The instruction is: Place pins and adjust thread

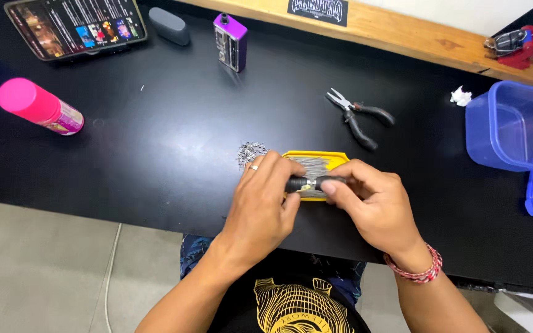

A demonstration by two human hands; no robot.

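My left hand and right hand together pinch 1 black tube over the yellow tray, holding seemingly small metal pieces; the blue tub looks empty.

Your hands close on a matt black tube over a glossy yellow plastic tray of bright metal pieces. The bench is smooth, faintly shiny black. At right, a translucent blue plastic box; behind, a varnished wooden ledge.
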